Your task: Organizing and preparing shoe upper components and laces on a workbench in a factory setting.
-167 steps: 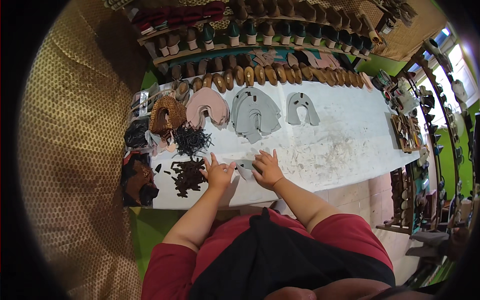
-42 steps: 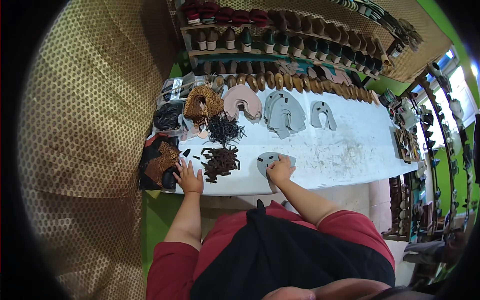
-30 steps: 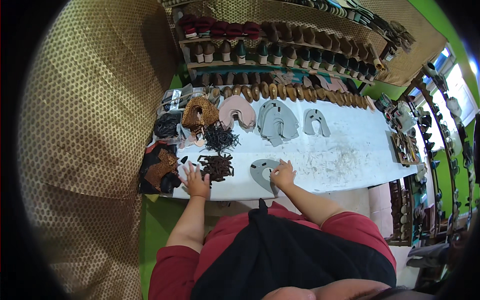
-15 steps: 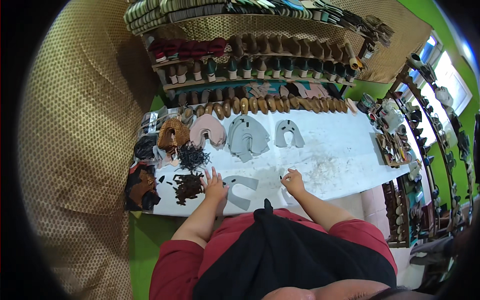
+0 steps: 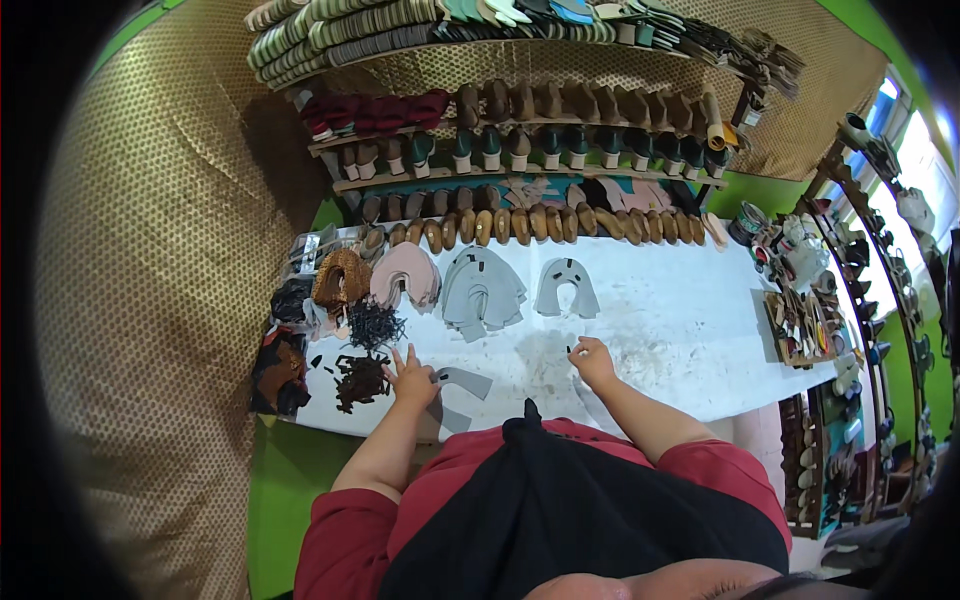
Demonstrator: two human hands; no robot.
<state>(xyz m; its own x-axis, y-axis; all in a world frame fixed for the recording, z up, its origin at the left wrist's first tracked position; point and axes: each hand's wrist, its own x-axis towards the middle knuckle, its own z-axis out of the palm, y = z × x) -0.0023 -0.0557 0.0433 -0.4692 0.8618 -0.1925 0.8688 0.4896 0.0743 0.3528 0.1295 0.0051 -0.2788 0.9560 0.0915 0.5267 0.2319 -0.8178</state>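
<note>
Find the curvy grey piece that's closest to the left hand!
It's the front grey piece, partly hidden by the left hand. The big grey stack and the smaller grey arch both lie farther back, away from that hand.

Since a second ago, the grey piece [image 5: 466,381] has been turned so its opening faces right, and the left hand [image 5: 411,382] has been shifted from the left of the brown strips [image 5: 361,383] to their right, partly covering the piece. The right hand [image 5: 594,362] has been drawn away from it, a dark strip [image 5: 568,350] now pinched in its fingers.

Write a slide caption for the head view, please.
Left hand at a grey curved piece, right hand holding a small dark strip over the white table.
</note>
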